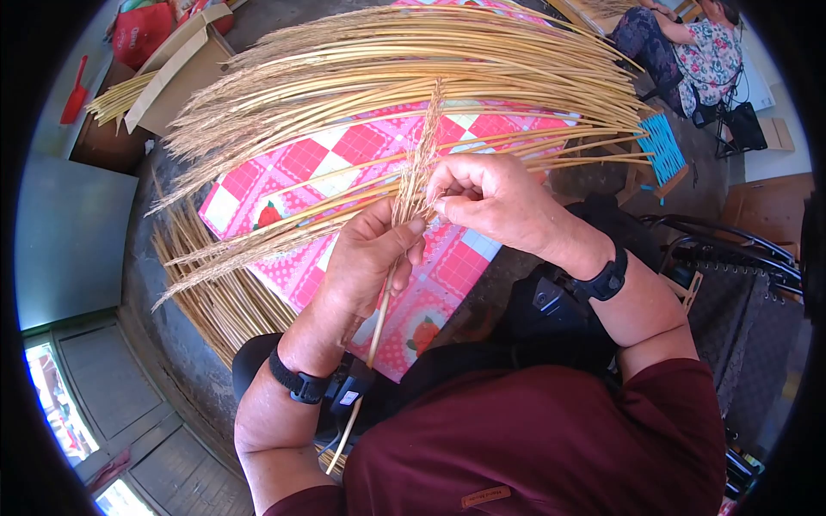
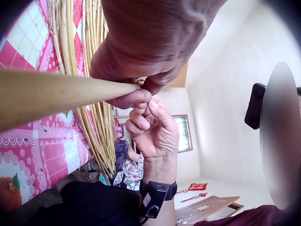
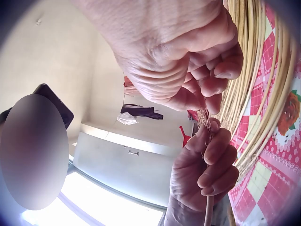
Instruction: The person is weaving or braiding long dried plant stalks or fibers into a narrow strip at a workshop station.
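Observation:
A dry grass stalk with a feathery seed head (image 1: 420, 163) stands between my hands, its bare stem (image 1: 376, 335) slanting down past my left forearm. My left hand (image 1: 370, 258) grips it just below the head, thumb laid over the stalk. In the left wrist view the stem (image 2: 56, 96) runs close to the camera into the fingers. Thumb and forefinger of my right hand (image 1: 495, 202) pinch fine strands at the side of the head, right by the left thumb. The right wrist view shows the fingertips of both hands meeting at the strands (image 3: 203, 117).
Many similar stalks (image 1: 413, 60) lie across a table with a pink checked cloth (image 1: 344, 159). More stalks (image 1: 219, 279) lie lower at the left. A blue woven stool (image 1: 661, 148) stands at the right, and another person (image 1: 701, 56) sits behind it. A cardboard box (image 1: 176, 73) is back left.

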